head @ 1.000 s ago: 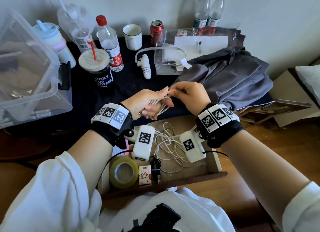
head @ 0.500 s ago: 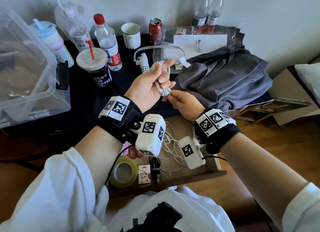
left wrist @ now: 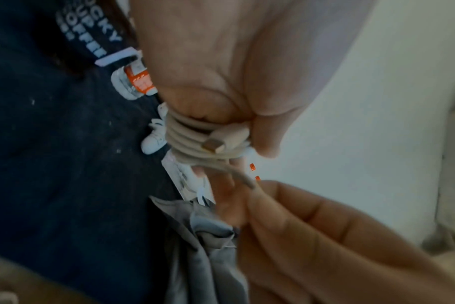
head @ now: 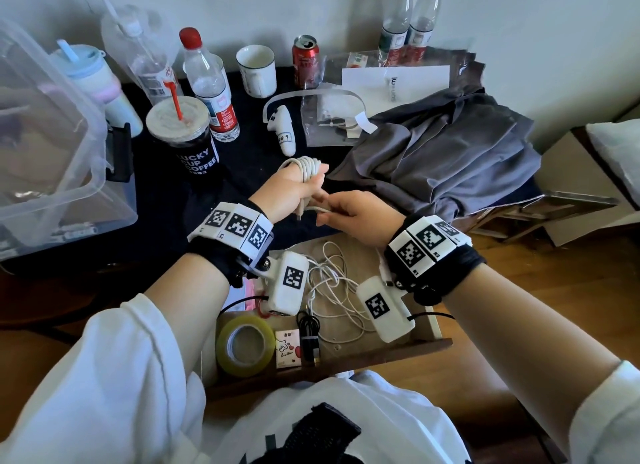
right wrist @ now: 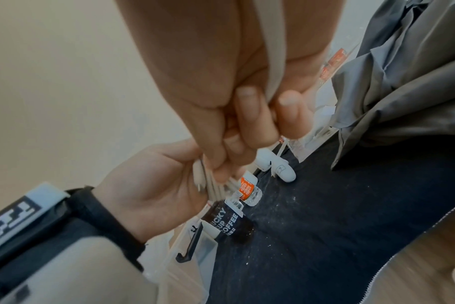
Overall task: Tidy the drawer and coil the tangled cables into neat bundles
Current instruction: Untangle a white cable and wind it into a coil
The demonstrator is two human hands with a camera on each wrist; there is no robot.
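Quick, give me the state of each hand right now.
Left hand: closed around the coiled white cable.
Right hand: pinching the cable's loose end.

Open wooden drawer point(head: 429, 344) sits near centre, below both hands. In it, left to right: roll of yellowish clear tape point(head: 244, 348), small white printed card box point(head: 287, 348), bundled black cable point(head: 309, 335), loose tangle of white cables point(head: 334, 290). Left hand point(head: 289, 189) and right hand point(head: 356, 215) are above the drawer's far edge, coiled white cable point(head: 306, 167) between them. Dark cloth-covered table point(head: 166, 193) lies beyond. Far left: clear plastic storage bin point(head: 69, 158). Right of it: black coffee cup with lid and red straw point(head: 188, 144), clear water bottle with red cap point(head: 211, 89) behind it. Far centre: white mug point(head: 258, 70), red drinks can point(head: 305, 61) to its right. White handheld controller point(head: 284, 134) lies nearer. Crumpled grey cloth point(head: 450, 158) covers the right side.
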